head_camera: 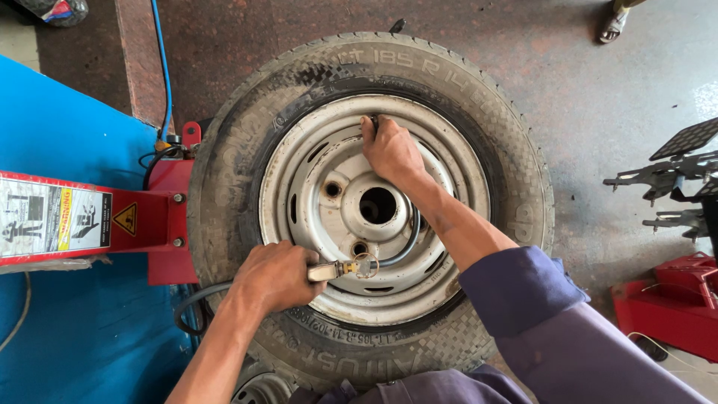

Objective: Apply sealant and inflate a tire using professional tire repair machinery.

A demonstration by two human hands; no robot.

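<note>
My left hand (275, 275) is clenched round the inflator (329, 271), its brass end and ring poking out toward the hub. From it the hose (410, 238) curves across the rim (314, 172) and passes under my right wrist. My right hand (390, 150) is pressing the far end of it against the valve (373, 120) at the top of the rim, fingers pinched there; the chuck itself is hidden under them, so I cannot tell how squarely it sits.

That seat worries me most. If my fingers ease or the chuck tilts, I judge air would leak at the valve. The tyre (479, 112) lies flat on the changer (168, 217), and my face is right above it; if the bead snaps home or the sidewall gives, both hands and my head are in the way. My right sleeve (523, 288) rests near the bead gap at the lower right, a likely pinch point. Squeezing too long could overfill, since no gauge face shows.
</note>
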